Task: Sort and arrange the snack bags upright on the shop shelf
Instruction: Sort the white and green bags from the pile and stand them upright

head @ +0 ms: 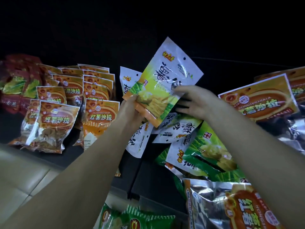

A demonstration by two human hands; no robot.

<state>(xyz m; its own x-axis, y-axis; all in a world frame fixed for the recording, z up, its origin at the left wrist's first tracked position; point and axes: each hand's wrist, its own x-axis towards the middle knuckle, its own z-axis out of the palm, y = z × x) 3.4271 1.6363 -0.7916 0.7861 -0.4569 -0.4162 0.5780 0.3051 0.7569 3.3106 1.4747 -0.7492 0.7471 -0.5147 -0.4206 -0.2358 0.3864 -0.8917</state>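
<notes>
A: Held bag?
B: White-and-green bag (165, 83), tilted, above the loose pile of like bags (189, 139). Left hand (130, 109) grips its orange bottom corner; right hand (193, 100) pinches its right edge.
A: Writing?
B: Orange bags (99, 111) standing left of it read "HONGSHUSHALA", 红薯沙拉.

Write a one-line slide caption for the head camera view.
Both hands lift a white-and-green snack bag above a loose pile, beside upright orange bags on the shelf.
</notes>
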